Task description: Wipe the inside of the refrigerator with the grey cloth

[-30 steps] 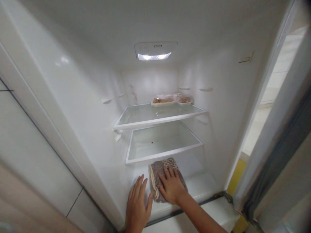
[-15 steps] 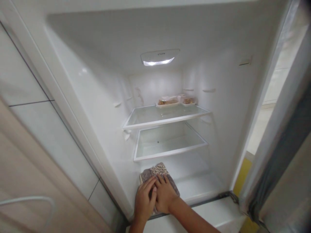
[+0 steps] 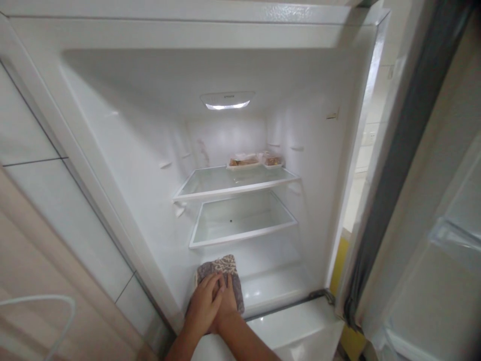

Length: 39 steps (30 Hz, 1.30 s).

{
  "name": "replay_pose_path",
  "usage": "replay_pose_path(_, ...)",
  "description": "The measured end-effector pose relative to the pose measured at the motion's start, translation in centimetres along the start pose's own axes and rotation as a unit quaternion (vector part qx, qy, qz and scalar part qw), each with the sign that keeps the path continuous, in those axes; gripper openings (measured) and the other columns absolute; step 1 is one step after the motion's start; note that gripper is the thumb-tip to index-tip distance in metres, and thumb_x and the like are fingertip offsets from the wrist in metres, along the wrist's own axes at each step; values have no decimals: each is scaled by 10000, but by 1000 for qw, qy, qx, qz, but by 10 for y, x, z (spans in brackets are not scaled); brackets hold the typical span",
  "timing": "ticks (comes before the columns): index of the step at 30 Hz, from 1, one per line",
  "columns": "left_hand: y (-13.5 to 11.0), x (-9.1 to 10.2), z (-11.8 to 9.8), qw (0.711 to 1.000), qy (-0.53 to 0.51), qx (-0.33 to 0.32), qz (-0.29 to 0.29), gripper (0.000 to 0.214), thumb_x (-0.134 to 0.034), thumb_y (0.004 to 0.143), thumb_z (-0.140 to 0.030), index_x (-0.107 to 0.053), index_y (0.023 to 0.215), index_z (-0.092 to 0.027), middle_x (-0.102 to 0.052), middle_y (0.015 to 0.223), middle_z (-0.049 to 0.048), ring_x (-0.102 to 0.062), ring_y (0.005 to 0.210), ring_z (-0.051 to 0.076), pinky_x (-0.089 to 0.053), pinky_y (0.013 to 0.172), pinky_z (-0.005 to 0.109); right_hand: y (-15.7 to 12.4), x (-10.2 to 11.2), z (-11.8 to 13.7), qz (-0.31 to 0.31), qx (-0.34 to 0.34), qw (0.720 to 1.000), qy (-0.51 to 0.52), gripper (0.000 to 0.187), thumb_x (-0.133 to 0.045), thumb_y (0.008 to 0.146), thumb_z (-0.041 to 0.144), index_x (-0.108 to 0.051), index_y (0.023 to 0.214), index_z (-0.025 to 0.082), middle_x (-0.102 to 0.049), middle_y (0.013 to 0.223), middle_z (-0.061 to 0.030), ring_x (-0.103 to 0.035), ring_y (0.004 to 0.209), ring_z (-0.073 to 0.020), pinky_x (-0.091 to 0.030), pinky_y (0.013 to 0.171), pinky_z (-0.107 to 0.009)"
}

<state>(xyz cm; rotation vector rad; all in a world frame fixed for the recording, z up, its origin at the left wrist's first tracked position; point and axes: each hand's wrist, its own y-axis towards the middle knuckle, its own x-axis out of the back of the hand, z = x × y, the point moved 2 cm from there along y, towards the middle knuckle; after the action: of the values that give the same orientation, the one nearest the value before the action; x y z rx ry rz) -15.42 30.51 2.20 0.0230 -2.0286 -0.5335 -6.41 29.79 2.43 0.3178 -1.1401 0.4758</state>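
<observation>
A folded grey-brown patterned cloth (image 3: 221,266) lies on the white floor of the open fridge (image 3: 278,288), near its left wall. My right hand (image 3: 226,306) lies flat on the cloth with its fingers stretched out. My left hand (image 3: 203,303) rests on top of the right hand, fingers also extended and pressing down. Both forearms come in from the bottom edge.
Two glass shelves (image 3: 233,186) (image 3: 240,225) sit above the cloth. Two wrapped food trays (image 3: 243,161) stand at the back of the upper shelf. The fridge door (image 3: 424,200) hangs open at right. A tiled wall (image 3: 45,210) is at left.
The cloth has slid left toward the fridge's left wall under my right hand. My left hand has moved from the fridge floor onto the right hand. The view has shifted.
</observation>
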Motion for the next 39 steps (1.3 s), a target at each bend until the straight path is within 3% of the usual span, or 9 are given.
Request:
replay_pose_path(5, -19, -15, 19, 998, 45, -47, -27, 389, -465, 964, -362, -702, 1230, -208, -723, 1314, 124, -681, 1231, 246, -567, 1075, 434, -31, 24, -47, -53, -58, 996, 36, 656, -347, 978, 507, -401, 1558, 206, -305, 1677, -133, -185, 1568, -401, -65, 1258, -677)
replay_pose_path(8, -30, -23, 26, 992, 85, -87, -38, 351, -515, 952, -380, -719, 1205, -247, -751, 1266, 93, -711, 1175, 252, -608, 1015, 442, -57, 39, -95, -98, -117, 988, 25, 673, -346, 963, 601, -474, 1516, 239, -373, 1652, -114, -249, 1547, -398, -94, 1258, -643)
replay_pose_path(13, -32, -26, 31, 983, 130, -111, -61, 306, -529, 939, -325, -729, 1165, -274, -775, 1206, 60, -736, 1101, 246, -636, 942, 443, -93, 56, -176, -133, -249, 958, -42, 655, -346, 972, 581, -489, 1509, 234, -399, 1643, -89, -314, 1519, -360, -123, 1257, -576)
replay_pose_path(18, -20, -23, 24, 980, 148, -127, -50, 292, -470, 931, -196, -716, 1081, -246, -775, 1087, 56, -719, 1023, 216, -602, 927, 387, -94, 59, -204, -141, -267, 951, -68, 641, -311, 987, 542, -499, 1503, 211, -421, 1632, -86, -329, 1507, -355, -154, 1246, -557)
replay_pose_path(23, -7, -22, 1, 984, 164, -64, 20, 330, -422, 787, -11, -643, 932, -208, -685, 980, 68, -622, 942, 228, -522, 871, 376, -66, 60, -203, -102, -225, 967, -61, 636, -319, 981, 535, -469, 1522, 238, -380, 1656, -69, -286, 1522, -388, -158, 1231, -615)
replay_pose_path(26, 0, -21, -7, 990, 125, -34, 50, 290, -408, 742, 17, -554, 805, -226, -637, 880, 42, -587, 889, 212, -477, 813, 343, -36, 57, -188, -83, -196, 975, -60, 646, -335, 975, 522, -437, 1541, 229, -354, 1667, -95, -272, 1526, -406, -148, 1230, -632)
replay_pose_path(29, 3, -21, -6, 994, 105, -5, 35, 268, -405, 746, 12, -497, 755, -239, -608, 836, 32, -580, 850, 207, -459, 775, 337, 4, 46, -155, -66, -135, 987, -52, 643, -364, 967, 516, -422, 1548, 248, -340, 1670, -113, -263, 1531, -414, -117, 1235, -651)
replay_pose_path(34, -1, -26, 2, 994, 108, 10, -26, 262, -430, 785, -11, -550, 840, -237, -640, 930, 62, -617, 960, 230, -496, 868, 364, 71, 21, -89, -25, -7, 999, -25, 657, -471, 927, 492, -399, 1551, 302, -303, 1689, -94, -231, 1543, -390, -96, 1230, -670)
replay_pose_path(39, -5, -31, 4, 991, 128, 32, -18, 260, -448, 786, -16, -578, 837, -236, -668, 897, 57, -639, 943, 230, -503, 873, 361, 105, 17, -67, -39, 16, 999, -6, 615, -416, 952, 481, -387, 1550, 338, -340, 1674, -83, -236, 1547, -355, -74, 1222, -692)
